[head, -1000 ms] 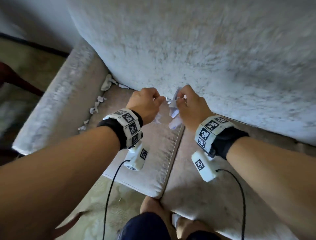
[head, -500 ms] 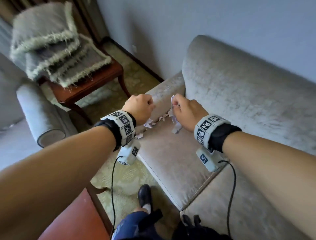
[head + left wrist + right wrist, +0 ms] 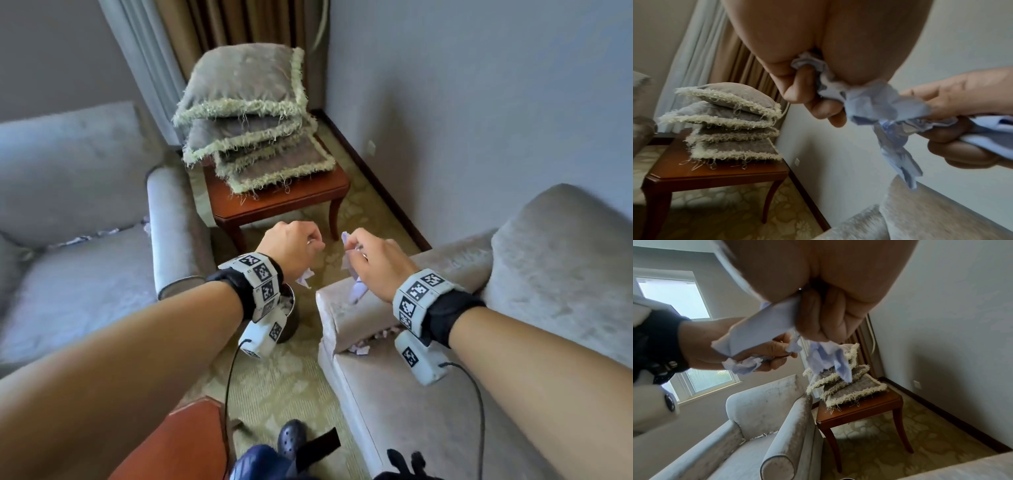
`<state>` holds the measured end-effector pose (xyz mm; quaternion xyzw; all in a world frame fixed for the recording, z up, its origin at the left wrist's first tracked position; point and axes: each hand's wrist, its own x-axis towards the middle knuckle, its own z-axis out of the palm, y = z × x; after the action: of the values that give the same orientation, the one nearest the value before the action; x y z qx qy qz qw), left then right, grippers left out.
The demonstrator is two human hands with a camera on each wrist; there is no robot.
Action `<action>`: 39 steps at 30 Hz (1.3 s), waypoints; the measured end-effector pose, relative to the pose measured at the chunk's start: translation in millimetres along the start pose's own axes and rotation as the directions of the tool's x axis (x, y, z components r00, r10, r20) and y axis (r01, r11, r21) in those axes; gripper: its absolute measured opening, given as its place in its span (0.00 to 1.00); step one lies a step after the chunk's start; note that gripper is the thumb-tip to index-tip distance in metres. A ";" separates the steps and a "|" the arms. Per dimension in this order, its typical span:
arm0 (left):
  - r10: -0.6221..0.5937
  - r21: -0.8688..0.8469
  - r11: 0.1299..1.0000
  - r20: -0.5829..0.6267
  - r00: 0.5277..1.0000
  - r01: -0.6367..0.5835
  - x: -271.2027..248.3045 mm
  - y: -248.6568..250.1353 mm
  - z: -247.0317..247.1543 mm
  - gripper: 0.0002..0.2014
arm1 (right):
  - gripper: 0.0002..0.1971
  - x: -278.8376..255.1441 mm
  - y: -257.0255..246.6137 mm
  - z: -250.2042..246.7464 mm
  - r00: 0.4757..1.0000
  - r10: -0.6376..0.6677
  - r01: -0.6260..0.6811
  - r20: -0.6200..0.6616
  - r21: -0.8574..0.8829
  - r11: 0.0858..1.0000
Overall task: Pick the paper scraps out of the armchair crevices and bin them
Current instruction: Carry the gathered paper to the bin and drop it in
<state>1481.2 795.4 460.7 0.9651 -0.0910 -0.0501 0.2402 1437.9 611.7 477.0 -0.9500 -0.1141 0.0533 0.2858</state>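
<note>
Your left hand (image 3: 291, 251) sits just left of the middle of the head view with its fingers curled around a crumpled wad of paper scraps (image 3: 865, 97); a bit of that paper pokes out below the fist. Your right hand (image 3: 375, 263) is just beside it, a little to the right, and it also grips scraps: a folded strip (image 3: 764, 327) runs out past the heel of the hand and a ragged bunch (image 3: 828, 356) hangs down from the curled fingers (image 3: 830, 311). In the left wrist view the two bundles look as if they touch, but you cannot tell for certain. Both hands are held in the air over the carpet (image 3: 274, 383), between the two armchairs. The bin (image 3: 289, 315) stands on the carpet right below your left wrist, mostly hidden by the wrist camera, with pale paper showing inside its rim. More scraps (image 3: 359, 347) lie in the gap between arm and seat of the near armchair (image 3: 411, 411) at lower right. Another line of scraps (image 3: 89, 236) sits along the back crevice of the far armchair (image 3: 68, 274) at left. In the upper middle a stack of fringed cushions (image 3: 246, 113) rests on a wooden side table (image 3: 284, 198).
</note>
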 end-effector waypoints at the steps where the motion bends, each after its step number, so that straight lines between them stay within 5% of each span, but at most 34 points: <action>1: -0.017 -0.007 1.000 0.003 1.000 0.017 10.0 -15.5 -8.0 0.06 | 0.06 18.0 -7.9 5.5 1.000 0.003 -0.003 0.014 0.005 1.000; 12: -0.210 -0.080 0.974 0.036 0.977 0.212 80.4 -136.1 -25.2 0.05 | 0.06 177.2 -32.3 74.3 0.985 0.012 -0.018 0.174 0.032 0.999; 21: -0.519 -0.130 0.843 0.056 0.853 0.521 139.8 -230.3 8.9 0.08 | 0.07 303.0 -0.9 171.5 0.917 -0.027 -0.029 0.398 0.133 0.991; 26: -0.588 -0.145 0.785 0.133 0.798 0.602 182.9 -273.6 81.6 0.06 | 0.08 349.4 43.4 236.4 0.868 0.026 -0.105 0.496 0.132 0.986; 34: -0.689 -0.174 0.645 0.289 0.665 0.744 221.7 -371.0 269.8 0.06 | 0.09 389.3 142.0 383.7 0.805 0.209 -0.310 0.555 0.093 0.946; 39: -0.703 -0.234 0.612 0.276 0.656 0.755 236.0 -429.0 354.4 0.05 | 0.10 395.3 183.0 461.5 0.787 0.237 -0.355 0.569 0.104 0.929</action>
<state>1727.3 959.5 -66.4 0.8564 0.3013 -0.2337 0.3483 1777.8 806.1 -22.4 -0.8659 -0.0336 0.3781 0.3258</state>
